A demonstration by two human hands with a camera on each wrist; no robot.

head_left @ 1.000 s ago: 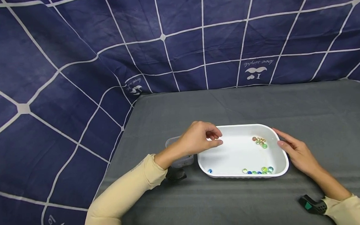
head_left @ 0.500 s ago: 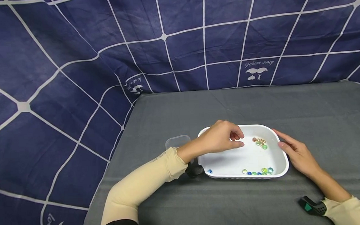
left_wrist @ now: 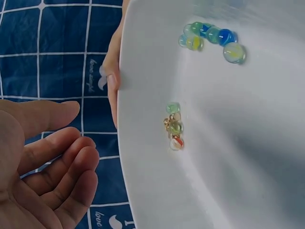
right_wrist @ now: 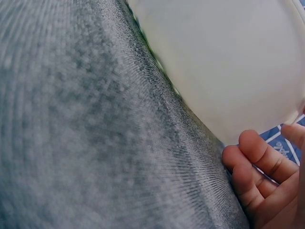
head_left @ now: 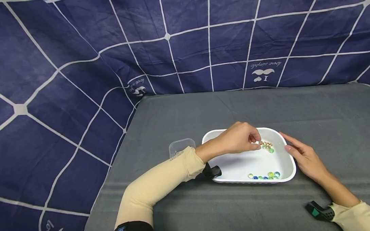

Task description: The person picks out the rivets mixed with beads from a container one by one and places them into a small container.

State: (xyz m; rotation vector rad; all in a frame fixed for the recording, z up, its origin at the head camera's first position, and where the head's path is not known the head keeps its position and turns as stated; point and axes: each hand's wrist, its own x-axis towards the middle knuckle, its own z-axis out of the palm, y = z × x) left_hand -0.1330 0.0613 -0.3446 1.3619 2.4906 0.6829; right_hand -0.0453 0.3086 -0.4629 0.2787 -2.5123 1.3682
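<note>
Left hand (head_left: 238, 138): loosely parted | above white tray (head_left: 243, 163), near marbles (head_left: 271, 150) | right hand (head_left: 304, 156): relaxed against tray's side

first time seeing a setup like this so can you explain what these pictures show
No machine here: just a person's left hand and right hand, both bare. The widest picture is taken from the head, the other two from each wrist. On the grey surface sit a white tray and a clear container, partly hidden by the left sleeve. Marbles and small gold-coloured pieces lie in the tray. The left hand hovers over it, holding nothing; the right hand touches its side.
</note>
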